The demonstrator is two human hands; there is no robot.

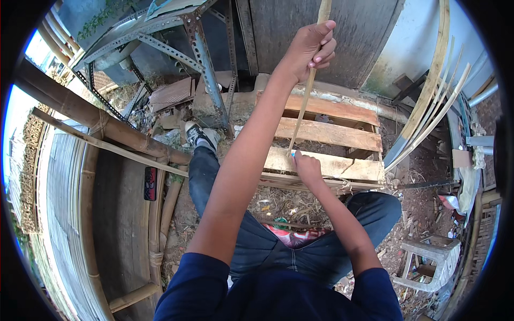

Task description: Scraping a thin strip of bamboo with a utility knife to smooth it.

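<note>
My left hand [315, 47] is raised at the top middle, its fingers wrapped round a long, narrow bamboo strip [304, 107]. The strip slants down from above the fist, and its lower end reaches the near slat of a low wooden pallet [332, 134]. Close to that lower end is my right hand [308, 168], closed, with its thumb side beside the strip. A small bluish bit shows at its fingertips; what it grips is mostly hidden. My legs are spread on either side, with the pallet in front of me.
On the left stand a bamboo frame [88, 214] and a stack of pale strips [64, 214]; a phone [150, 183] rests by it. A rusty metal table [195, 45] is at the upper left. Long strips [428, 115] lean at right, above a broken plastic stool [431, 262].
</note>
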